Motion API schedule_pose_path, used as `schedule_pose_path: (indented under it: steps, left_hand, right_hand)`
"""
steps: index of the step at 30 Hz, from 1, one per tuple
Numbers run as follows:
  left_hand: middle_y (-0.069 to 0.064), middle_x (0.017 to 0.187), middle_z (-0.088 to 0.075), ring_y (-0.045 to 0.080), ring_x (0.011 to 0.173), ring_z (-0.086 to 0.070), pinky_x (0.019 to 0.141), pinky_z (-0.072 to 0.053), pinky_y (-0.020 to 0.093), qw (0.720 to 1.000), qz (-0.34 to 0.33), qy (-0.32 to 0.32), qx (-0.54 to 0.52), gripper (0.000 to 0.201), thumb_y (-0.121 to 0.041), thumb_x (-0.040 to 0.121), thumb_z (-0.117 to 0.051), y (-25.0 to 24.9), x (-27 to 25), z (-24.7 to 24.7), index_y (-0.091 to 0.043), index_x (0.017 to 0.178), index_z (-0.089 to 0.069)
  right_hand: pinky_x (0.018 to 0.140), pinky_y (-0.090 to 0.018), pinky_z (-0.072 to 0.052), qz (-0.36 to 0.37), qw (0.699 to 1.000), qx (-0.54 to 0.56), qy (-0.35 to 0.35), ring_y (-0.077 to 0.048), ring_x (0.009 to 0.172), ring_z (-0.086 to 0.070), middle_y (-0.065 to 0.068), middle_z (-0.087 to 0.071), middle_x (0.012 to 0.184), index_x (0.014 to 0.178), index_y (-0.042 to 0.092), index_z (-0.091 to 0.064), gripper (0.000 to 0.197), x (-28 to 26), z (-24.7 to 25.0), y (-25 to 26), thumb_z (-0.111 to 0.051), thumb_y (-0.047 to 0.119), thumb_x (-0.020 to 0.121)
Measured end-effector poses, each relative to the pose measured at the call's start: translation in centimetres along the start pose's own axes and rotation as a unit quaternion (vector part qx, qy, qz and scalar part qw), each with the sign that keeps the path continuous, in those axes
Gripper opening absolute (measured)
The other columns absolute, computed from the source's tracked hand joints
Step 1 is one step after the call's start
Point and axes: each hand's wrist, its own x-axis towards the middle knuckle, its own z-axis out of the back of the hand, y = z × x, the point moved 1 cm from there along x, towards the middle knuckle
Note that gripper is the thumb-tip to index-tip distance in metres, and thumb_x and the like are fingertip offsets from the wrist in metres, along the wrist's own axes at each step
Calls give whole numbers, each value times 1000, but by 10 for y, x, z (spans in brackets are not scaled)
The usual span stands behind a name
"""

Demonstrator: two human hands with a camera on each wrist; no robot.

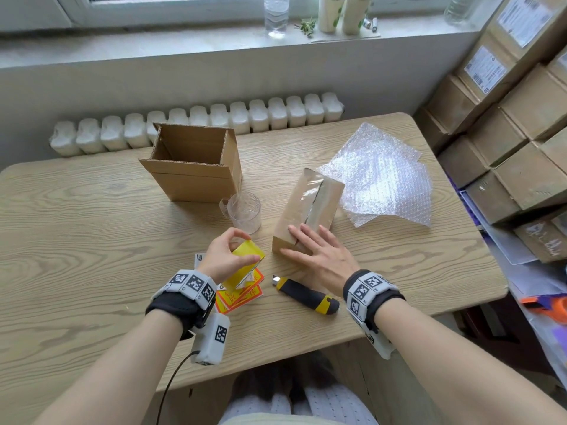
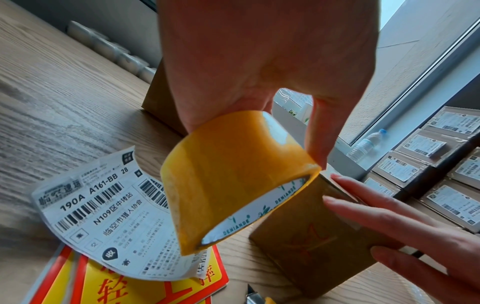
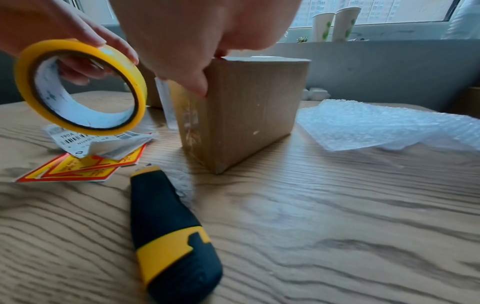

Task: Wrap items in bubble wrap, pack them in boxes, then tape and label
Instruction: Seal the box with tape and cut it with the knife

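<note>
My left hand (image 1: pixel 228 254) grips a yellow roll of tape (image 1: pixel 248 252) (image 2: pixel 233 174) (image 3: pixel 78 86) a little above the table, just left of a closed cardboard box (image 1: pixel 306 210) (image 3: pixel 249 111). A strip of clear tape runs along the box's top seam. My right hand (image 1: pixel 316 251) lies flat with straight fingers on the near end of this box, thumb down its side. Under the roll lie a white shipping label (image 2: pixel 103 209) (image 3: pixel 103 142) and red-and-yellow stickers (image 1: pixel 239 297) (image 3: pixel 78 166). An open empty cardboard box (image 1: pixel 196 162) stands at the back left.
A black-and-yellow utility knife (image 1: pixel 306 294) (image 3: pixel 166 232) lies near the table's front edge between my wrists. A clear plastic cup (image 1: pixel 244 211) stands between the two boxes. Sheets of bubble wrap (image 1: pixel 383 176) (image 3: pixel 384 125) lie at the right. Stacked labelled cartons (image 1: pixel 515 118) stand beyond the table's right edge.
</note>
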Motion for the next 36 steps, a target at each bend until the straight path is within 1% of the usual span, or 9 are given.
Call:
schedule_pose_path:
  steps: [3,5,7,10,17,22,26,29,36]
  left_hand:
    - [10,94,-67,19,84,-64,67,-50,24,1000,-3,4,1,40,-21,69,-82,-6,0,-3,-26,99,-56]
    - [8,93,-67,17,81,-63,61,-47,19,1000,-3,6,8,40,-21,70,-82,-10,1,-7,-26,99,-56]
    - [10,94,-68,17,81,-63,61,-46,18,1000,-6,10,1,40,-20,69,-82,-13,0,-10,-26,98,-56]
    - [10,92,-68,17,81,-63,67,-48,22,1000,-8,22,3,39,-19,69,-83,-16,0,-12,-28,96,-56]
    - [5,79,-66,14,72,-60,68,-50,25,999,-16,33,3,39,-15,70,-81,-26,-4,-20,-24,97,-55]
    - [15,90,-70,20,76,-63,77,-53,36,999,-31,39,-5,40,-15,68,-82,-35,-6,-29,-27,95,-55]
    - [17,89,-70,22,77,-66,77,-53,36,996,-56,62,-13,41,-19,67,-83,-47,-9,-34,-28,96,-56]
    - [12,88,-72,13,73,-64,72,-52,28,994,-76,78,-30,41,-16,70,-82,-56,-12,-38,-24,99,-55]
    - [2,85,-72,12,73,-66,76,-54,33,991,-102,81,-34,47,-19,71,-81,-66,-15,-40,-28,108,-53]
  right_hand:
    - [118,-41,-16,28,999,-23,3,-20,143,-20,-2,-18,157,149,34,-16,96,-7,4,-14,-35,-10,66]
    - [117,-39,-20,14,1000,-5,-20,-21,141,-27,-5,-24,155,149,26,-11,93,-7,1,-20,-54,-7,73]
    - [112,-39,-31,-39,998,24,-52,-22,137,-35,-9,-33,151,146,16,-20,87,-8,1,-24,-73,23,77]
    - [101,-38,-43,-75,993,50,-72,-26,124,-52,-14,-50,139,134,6,-44,84,-8,1,-33,-85,26,63]
    - [112,-29,-20,-106,990,70,-55,-15,139,-32,5,-32,152,144,18,-36,65,-2,9,-52,-53,-5,85]
    - [115,-28,-11,-119,987,111,-12,-15,142,-24,3,-26,155,143,16,-35,71,1,28,-55,-50,-7,78]
    - [101,-37,-38,-108,975,170,-91,-22,114,-54,-5,-56,127,111,9,-63,27,11,52,-33,-55,17,87]
    - [83,-31,-48,-145,938,315,-23,-14,90,-61,-1,-65,102,97,10,-70,30,26,64,-14,-60,38,89]
    - [80,-35,-53,-224,877,420,-68,-17,82,-65,-5,-71,87,88,11,-72,14,26,65,-6,-68,24,85]
